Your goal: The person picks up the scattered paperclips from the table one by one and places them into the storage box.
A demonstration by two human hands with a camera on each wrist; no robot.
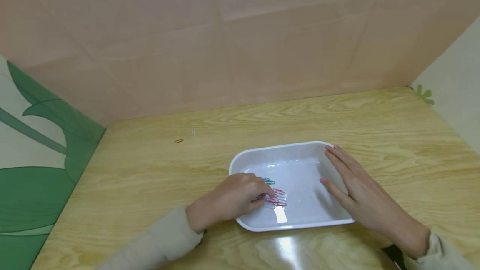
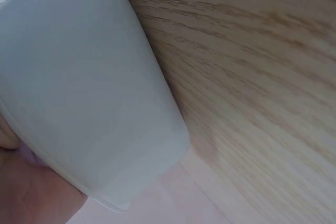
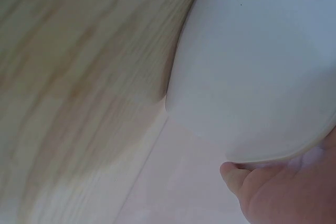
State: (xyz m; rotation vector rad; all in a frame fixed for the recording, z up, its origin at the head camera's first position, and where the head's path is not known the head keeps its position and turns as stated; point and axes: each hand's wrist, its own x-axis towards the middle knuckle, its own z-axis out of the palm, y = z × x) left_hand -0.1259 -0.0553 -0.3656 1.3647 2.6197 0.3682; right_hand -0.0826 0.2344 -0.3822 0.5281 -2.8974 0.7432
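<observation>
A white rectangular tray [image 1: 303, 216] stands on the table with several coloured paper clips [image 1: 279, 192], pink, red, blue and green, in its left half. My left hand [image 1: 236, 195] reaches over the tray's left rim, its bent index finger and thumb down among the clips. I cannot tell whether a clip is pinched there. At the tray's right end, my right hand [image 1: 360, 191] lies over the rim with straight fingers, the thumb apart on the inner side. The left wrist view shows the tray's outer wall [image 2: 94, 87]; so does the right wrist view, with part of the right hand [image 3: 294, 192] at the rim.
Behind the tray to the left, an orange paper clip [image 1: 179, 141] and a white one [image 1: 193, 133] lie on the wooden table [image 1: 150, 166]. A pinkish-brown sheet [image 1: 225, 45] closes the back, and a panel with green leaves [image 1: 33, 195] stands at the left.
</observation>
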